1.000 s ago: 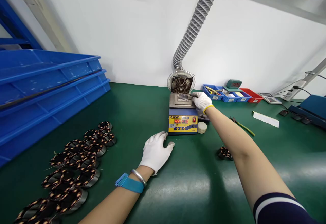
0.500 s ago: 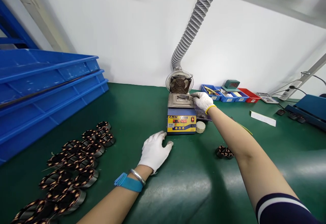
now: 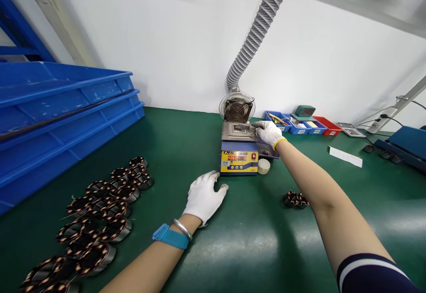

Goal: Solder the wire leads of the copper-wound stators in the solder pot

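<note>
My left hand (image 3: 204, 197), in a white glove, lies flat and open on the green bench just in front of the solder pot (image 3: 238, 156), holding nothing. My right hand (image 3: 269, 132), also gloved, reaches over the right side of the pot's metal top (image 3: 238, 130) with its fingers closed on a thin flat metal tool (image 3: 246, 127) lying across the bath. A single copper-wound coil (image 3: 294, 199) rests on the bench under my right forearm. Several more coils (image 3: 100, 213) lie in rows at the left.
A small fan (image 3: 236, 108) with a grey corrugated hose (image 3: 256, 35) stands behind the pot. Stacked blue trays (image 3: 63, 115) fill the left. Small blue and red bins (image 3: 301, 124), a calculator (image 3: 352, 129), a white strip (image 3: 345, 156) and a round white tin (image 3: 264, 166) sit at the right.
Almost nothing has moved: my right hand has shifted slightly on the pot's top with the tool, and my left hand stays flat on the bench.
</note>
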The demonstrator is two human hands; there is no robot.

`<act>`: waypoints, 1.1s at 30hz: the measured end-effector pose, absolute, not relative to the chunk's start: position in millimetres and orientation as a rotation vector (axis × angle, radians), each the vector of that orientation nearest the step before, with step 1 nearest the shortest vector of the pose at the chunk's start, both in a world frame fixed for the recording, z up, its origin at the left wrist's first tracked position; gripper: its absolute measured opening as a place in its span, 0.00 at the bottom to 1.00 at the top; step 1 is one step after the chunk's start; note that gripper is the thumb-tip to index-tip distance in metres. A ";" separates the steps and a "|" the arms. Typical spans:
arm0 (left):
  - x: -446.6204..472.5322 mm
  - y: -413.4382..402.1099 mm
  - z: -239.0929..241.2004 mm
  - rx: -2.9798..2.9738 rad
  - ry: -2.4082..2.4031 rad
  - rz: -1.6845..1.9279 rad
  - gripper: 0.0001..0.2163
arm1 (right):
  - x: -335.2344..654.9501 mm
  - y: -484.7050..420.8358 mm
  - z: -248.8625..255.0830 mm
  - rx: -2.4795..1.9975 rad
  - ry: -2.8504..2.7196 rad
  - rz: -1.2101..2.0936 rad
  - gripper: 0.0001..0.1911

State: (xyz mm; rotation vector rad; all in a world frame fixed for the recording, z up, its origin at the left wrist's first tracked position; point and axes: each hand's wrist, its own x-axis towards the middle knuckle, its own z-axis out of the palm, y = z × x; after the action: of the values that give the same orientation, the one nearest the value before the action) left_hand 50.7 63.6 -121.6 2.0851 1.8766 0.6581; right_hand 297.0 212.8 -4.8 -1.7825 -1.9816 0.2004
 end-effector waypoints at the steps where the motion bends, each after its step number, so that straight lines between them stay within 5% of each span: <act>1: 50.6 63.3 -121.7 2.087 1.878 0.655 0.21 | 296.1 212.6 -5.1 -1.788 -1.982 0.200 0.21; 33: 50.1 62.9 -122.0 2.075 1.833 0.730 0.21 | 208.3 204.9 64.5 -1.996 -2.045 -0.131 0.16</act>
State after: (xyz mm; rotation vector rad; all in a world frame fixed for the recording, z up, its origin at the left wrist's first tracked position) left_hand 50.1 62.9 -122.0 2.0749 1.8327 0.7304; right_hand 208.3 204.9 64.5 -1.9962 -2.0448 -0.1311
